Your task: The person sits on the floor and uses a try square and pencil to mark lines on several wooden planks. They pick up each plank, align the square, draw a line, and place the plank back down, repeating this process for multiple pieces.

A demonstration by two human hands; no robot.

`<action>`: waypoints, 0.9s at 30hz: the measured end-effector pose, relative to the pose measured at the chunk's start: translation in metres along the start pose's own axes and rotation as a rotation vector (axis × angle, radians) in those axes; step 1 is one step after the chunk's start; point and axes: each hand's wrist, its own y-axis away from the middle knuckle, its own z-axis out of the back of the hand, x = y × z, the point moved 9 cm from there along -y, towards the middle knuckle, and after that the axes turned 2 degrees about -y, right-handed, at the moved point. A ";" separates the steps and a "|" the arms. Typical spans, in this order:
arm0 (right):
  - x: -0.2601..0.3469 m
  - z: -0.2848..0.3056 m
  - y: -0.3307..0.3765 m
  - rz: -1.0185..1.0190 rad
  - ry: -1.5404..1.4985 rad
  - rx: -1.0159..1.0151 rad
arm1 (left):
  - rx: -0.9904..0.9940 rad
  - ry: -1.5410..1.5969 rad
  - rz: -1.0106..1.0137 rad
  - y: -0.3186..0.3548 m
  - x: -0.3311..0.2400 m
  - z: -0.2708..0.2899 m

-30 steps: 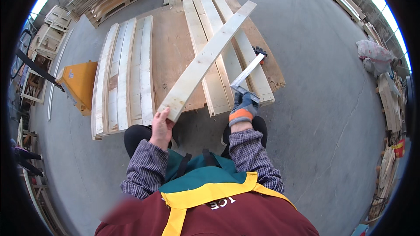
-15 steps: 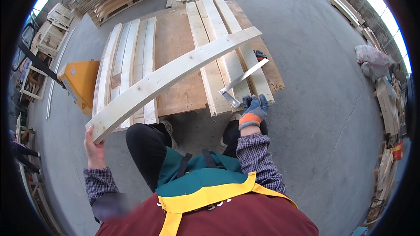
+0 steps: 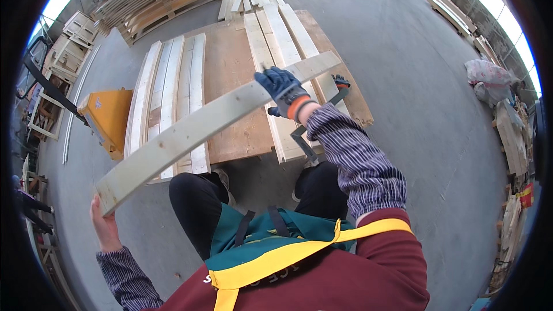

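A long pale wooden board [image 3: 184,132] lies slantwise above the two groups of boards, its near end at the lower left. My bare left hand [image 3: 105,224] holds that near end, thumb and fingers round it. In a blue-grey glove with an orange cuff, my right hand [image 3: 283,91] grips the board further along, fingers wrapped over it. Below my right forearm a metal square [image 3: 302,143] rests on the right-hand boards [image 3: 283,29], partly hidden by the sleeve. Another dark glove [image 3: 341,82] lies beside the board's far end.
Several boards [image 3: 168,86] lie side by side on the left of a plywood-topped platform [image 3: 227,138]. A yellow pallet truck [image 3: 109,118] stands at its left. Stacked timber [image 3: 155,0] is behind, with a white sack [image 3: 489,78] and scrap wood along the right side.
My right hand has moved from the near ends of the right-hand boards up onto the slanting board and taken hold of it. The board's near end has shifted down and left with my left hand.
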 end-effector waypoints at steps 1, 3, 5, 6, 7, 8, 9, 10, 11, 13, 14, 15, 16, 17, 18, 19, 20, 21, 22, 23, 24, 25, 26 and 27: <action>0.003 -0.004 -0.015 0.031 0.024 0.081 | 0.045 0.010 -0.050 0.007 -0.005 -0.001; 0.009 -0.012 -0.033 0.095 0.009 0.245 | 0.053 -0.055 -0.113 0.015 -0.014 0.007; 0.008 -0.006 -0.033 0.068 -0.037 0.278 | 0.152 -0.072 -0.179 0.021 -0.029 0.011; 0.011 0.005 -0.034 0.096 -0.035 0.222 | 0.101 -0.058 -0.259 0.018 -0.047 0.021; 0.014 0.014 -0.035 0.097 -0.020 0.195 | 0.088 -0.030 -0.338 0.013 -0.070 0.027; 0.022 0.040 -0.037 0.160 -0.091 0.008 | 0.007 0.007 -0.358 0.014 -0.089 0.039; 0.023 0.059 -0.040 0.153 -0.129 -0.080 | 0.347 0.272 -0.376 0.022 -0.124 0.023; 0.028 0.088 -0.040 0.189 -0.156 -0.265 | 0.520 0.555 -0.339 0.021 -0.158 0.015; 0.032 0.117 -0.041 0.218 -0.194 -0.422 | 0.696 0.523 -0.434 0.023 -0.178 -0.004; 0.040 0.169 -0.042 0.203 -0.123 -0.634 | 0.872 0.446 -0.636 0.029 -0.207 -0.033; 0.040 0.190 -0.049 0.135 -0.096 -0.666 | 0.761 0.452 -0.575 0.013 -0.193 -0.047; 0.046 0.217 -0.045 0.145 -0.052 -0.789 | 0.570 0.449 -0.507 -0.004 -0.158 -0.063; 0.050 0.239 -0.048 0.127 -0.015 -0.823 | 0.309 0.366 -0.384 -0.021 -0.116 -0.075; 0.054 0.258 -0.049 0.118 0.027 -0.857 | 0.311 0.280 -0.332 -0.018 -0.069 -0.111; 0.045 0.272 -0.053 0.039 -0.129 -0.781 | 0.302 0.061 -0.355 -0.010 -0.028 -0.149; 0.037 0.282 -0.056 -0.041 -0.281 -0.703 | 0.389 0.005 -0.330 0.003 0.007 -0.187; 0.045 0.300 -0.050 -0.039 -0.228 -0.822 | 0.432 -0.115 -0.303 0.019 0.041 -0.223; 0.072 0.322 -0.034 0.071 0.065 -1.110 | 0.547 -0.168 -0.298 0.035 0.065 -0.258; 0.053 0.324 -0.037 -0.011 -0.291 -1.019 | 0.585 -0.172 -0.337 0.050 0.083 -0.292; 0.035 0.319 -0.040 -0.098 -0.639 -0.902 | 0.602 -0.391 -0.436 0.072 0.094 -0.313; 0.031 0.317 -0.036 -0.035 -0.854 -0.872 | 0.666 -0.476 -0.614 0.095 0.094 -0.334; 0.020 0.312 -0.034 -0.130 -0.858 -0.790 | 0.702 -0.526 -0.619 0.108 0.103 -0.344; 0.007 0.304 -0.031 -0.174 -0.971 -0.806 | 0.676 -0.524 -0.687 0.123 0.105 -0.352; -0.008 0.289 -0.028 -0.221 -1.088 -0.820 | 0.647 -0.526 -0.753 0.135 0.105 -0.355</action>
